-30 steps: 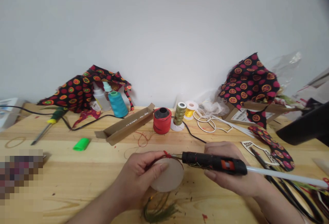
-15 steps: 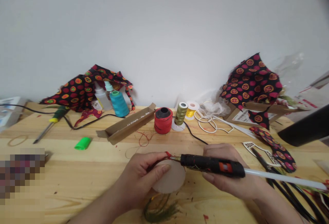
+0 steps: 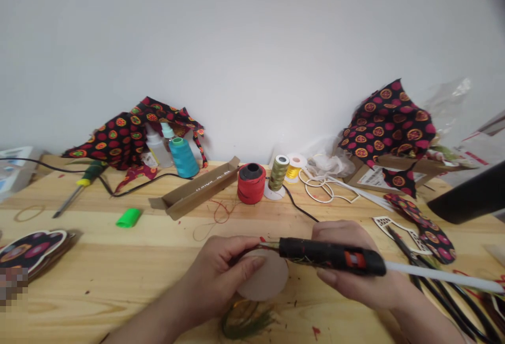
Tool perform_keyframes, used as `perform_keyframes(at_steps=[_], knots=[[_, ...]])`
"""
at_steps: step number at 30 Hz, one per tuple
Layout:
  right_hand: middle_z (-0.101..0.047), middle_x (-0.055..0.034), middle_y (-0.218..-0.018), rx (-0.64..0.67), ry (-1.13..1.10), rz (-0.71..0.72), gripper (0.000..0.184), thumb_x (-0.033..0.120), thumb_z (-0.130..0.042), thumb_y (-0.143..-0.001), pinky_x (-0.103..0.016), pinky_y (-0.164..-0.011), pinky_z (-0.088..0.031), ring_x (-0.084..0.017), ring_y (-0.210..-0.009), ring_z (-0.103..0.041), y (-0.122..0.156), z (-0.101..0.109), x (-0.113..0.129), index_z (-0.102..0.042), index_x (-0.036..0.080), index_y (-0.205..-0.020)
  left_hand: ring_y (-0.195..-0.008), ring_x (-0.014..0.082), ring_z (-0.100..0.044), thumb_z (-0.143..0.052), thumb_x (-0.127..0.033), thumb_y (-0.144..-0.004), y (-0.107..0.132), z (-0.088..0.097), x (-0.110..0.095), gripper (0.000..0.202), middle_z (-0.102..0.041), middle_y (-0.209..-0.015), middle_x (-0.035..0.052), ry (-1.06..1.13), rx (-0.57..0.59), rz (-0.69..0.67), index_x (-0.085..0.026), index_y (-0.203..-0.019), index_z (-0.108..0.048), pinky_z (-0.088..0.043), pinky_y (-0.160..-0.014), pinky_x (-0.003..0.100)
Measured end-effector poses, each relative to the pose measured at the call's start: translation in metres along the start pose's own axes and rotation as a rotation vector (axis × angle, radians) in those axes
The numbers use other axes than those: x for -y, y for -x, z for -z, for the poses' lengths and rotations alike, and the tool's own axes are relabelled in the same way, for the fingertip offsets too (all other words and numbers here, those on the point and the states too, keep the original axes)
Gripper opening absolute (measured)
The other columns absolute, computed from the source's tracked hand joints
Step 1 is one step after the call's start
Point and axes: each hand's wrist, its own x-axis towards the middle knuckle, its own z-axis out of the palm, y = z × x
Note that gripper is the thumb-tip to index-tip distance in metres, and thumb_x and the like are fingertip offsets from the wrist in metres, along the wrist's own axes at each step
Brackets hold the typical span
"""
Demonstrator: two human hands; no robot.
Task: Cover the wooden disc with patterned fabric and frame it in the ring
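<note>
My left hand (image 3: 224,270) pinches a pale round disc (image 3: 266,280) between thumb and fingers, near the front middle of the table. My right hand (image 3: 351,260) is wrapped round a black hot glue gun (image 3: 331,254) with a white glue stick (image 3: 437,275) coming out of its back end. The gun's metal nozzle points left and lies at the disc's upper edge, close to my left fingertips. A scrap of red shows by the nozzle tip. Below the disc is a dark green tassel (image 3: 248,324) on the table. My fingers hide part of the disc's edge.
Behind my hands stand a red thread spool (image 3: 251,185), a green one (image 3: 279,171) and a long cardboard box (image 3: 197,189). At left lie a screwdriver (image 3: 77,192) and a green cap (image 3: 128,218). Black-handled scissors (image 3: 434,286) and patterned fabric (image 3: 389,123) are at right.
The glue gun and both hands have shifted slightly right in the picture, the disc slightly right and down. The view has moved a little. Both grips stay the same.
</note>
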Motion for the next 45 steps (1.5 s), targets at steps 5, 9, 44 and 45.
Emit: perform_keyframes(at_steps=[5, 9, 44, 45], knots=[[-0.049, -0.0016, -0.059, -0.049, -0.048, 0.007, 0.028, 0.037, -0.052, -0.083, -0.027, -0.051, -0.033, -0.013, -0.054, -0.046, 0.0037, 0.0079, -0.002, -0.051, 0.018, -0.063, -0.084, 0.0169, -0.067, -0.057, -0.03, -0.088, -0.0016, 0.0005, 0.0021, 0.022, -0.077, -0.093, -0.0023, 0.054, -0.017, 0.01, -0.028, -0.101, -0.074, -0.05, -0.07, 0.02], [-0.046, 0.0006, -0.058, 0.006, 0.014, -0.018, 0.026, 0.031, -0.055, -0.081, -0.025, -0.048, -0.029, -0.011, -0.051, -0.042, 0.0023, 0.0082, -0.0041, -0.047, 0.018, -0.06, -0.08, 0.0169, -0.068, -0.059, -0.031, -0.087, -0.0019, 0.0023, 0.003, 0.021, -0.078, -0.091, -0.0011, 0.029, -0.07, 0.005, -0.027, -0.099, -0.075, -0.051, -0.067, 0.02], [-0.048, 0.0014, -0.057, 0.041, 0.046, 0.025, 0.025, 0.032, -0.054, -0.082, -0.023, -0.047, -0.03, -0.01, -0.05, -0.042, -0.0009, 0.0063, -0.001, -0.047, 0.019, -0.062, -0.083, 0.0186, -0.067, -0.058, -0.031, -0.088, -0.0012, 0.0041, 0.0023, 0.023, -0.077, -0.095, 0.0005, -0.007, -0.075, -0.006, -0.024, -0.103, -0.074, -0.051, -0.071, 0.023], [-0.048, 0.0012, -0.057, 0.047, 0.05, 0.02, 0.025, 0.032, -0.054, -0.082, -0.023, -0.047, -0.03, -0.01, -0.05, -0.042, -0.0009, 0.0064, -0.0011, -0.047, 0.019, -0.062, -0.084, 0.0187, -0.067, -0.058, -0.031, -0.088, -0.0013, 0.0041, 0.002, 0.024, -0.077, -0.097, 0.0006, -0.006, -0.076, -0.009, -0.025, -0.104, -0.074, -0.052, -0.071, 0.023]])
